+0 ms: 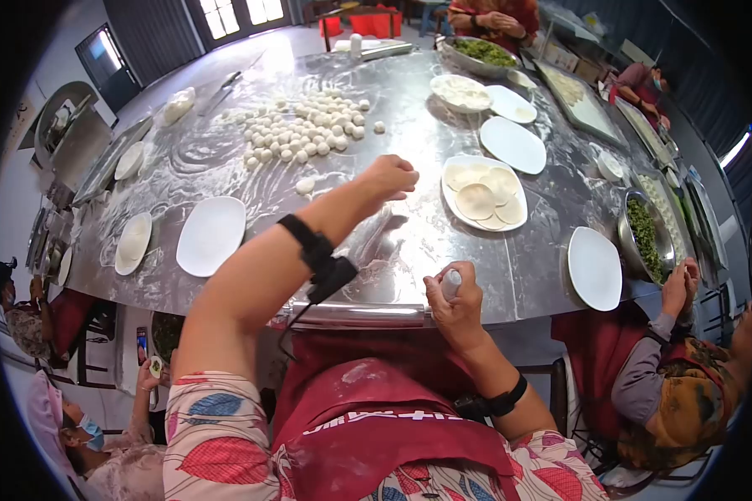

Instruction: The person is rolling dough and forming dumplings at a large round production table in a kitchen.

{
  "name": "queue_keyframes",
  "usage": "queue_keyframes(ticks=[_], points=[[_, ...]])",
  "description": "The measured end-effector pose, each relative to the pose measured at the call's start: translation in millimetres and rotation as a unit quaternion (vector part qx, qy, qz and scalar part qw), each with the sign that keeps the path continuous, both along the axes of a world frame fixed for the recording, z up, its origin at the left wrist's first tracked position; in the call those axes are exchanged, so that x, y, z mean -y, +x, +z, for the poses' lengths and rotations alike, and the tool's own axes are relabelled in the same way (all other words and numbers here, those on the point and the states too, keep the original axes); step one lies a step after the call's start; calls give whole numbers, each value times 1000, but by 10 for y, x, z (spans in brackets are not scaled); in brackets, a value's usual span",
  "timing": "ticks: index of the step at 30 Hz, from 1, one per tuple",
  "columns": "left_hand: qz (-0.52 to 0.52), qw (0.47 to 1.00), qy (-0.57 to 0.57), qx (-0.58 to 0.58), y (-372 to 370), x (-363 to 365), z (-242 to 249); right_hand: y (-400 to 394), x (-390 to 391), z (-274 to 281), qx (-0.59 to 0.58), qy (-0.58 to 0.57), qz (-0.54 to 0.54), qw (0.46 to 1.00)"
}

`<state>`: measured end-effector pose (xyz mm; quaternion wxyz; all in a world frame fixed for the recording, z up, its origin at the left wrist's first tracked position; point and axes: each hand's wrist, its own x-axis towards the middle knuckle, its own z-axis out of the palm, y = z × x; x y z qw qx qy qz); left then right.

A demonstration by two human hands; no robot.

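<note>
My left hand [386,178] reaches over the middle of the floured metal table, its fingers drawn together; whatever they hold, if anything, is hidden. My right hand [457,307] is near the table's front edge, wrapped round a pale rolling pin [451,285] whose end shows. Between and beyond the hands, a white plate [516,219] bears several thin dough wrappers [476,201]. Left of my left hand lies a flattened dough piece [306,186], and a heap of small dough balls [301,132] is farther back.
Empty white plates [212,236] lie left, and others [513,144] [595,268] right. A bowl of green filling [642,235] stands at the right edge, near a co-worker's hands [681,285]. More people stand at the far side and lower left.
</note>
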<state>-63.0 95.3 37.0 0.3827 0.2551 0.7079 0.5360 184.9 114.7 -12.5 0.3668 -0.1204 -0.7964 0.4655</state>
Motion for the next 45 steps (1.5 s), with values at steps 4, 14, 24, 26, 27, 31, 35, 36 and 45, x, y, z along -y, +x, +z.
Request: queue_keyframes(ticks=[4,14,24,26,27,31,35,36,45], points=[[66,997,-11,-42,-344,858,70,-17,0,5,-10,27,-20,999],[66,905,-268,-325,-613,1631,-464,-117,-26,-30,1,-19,-15,1000],[-62,874,-281,-391,116,1387,-280,-11,88,41,5,-30,-21,999],[-64,871,-248,-419,82,1449,-379,-44,77,44,1,-36,-16,999],[-64,869,-231,-433,51,1478,-416,-60,64,51,-2,-37,-13,999],[-141,879,-268,-369,-49,1578,-328,-86,30,15,-2,-28,-15,999],[-77,956,-176,-222,40,1579,-314,-69,38,17,-1,-33,-14,999],[-46,981,-122,-146,72,1550,-342,-61,38,20,1,-32,-15,999],[-9,958,-129,-256,398,1407,-483,-421,-96,90,17,-34,-19,999]])
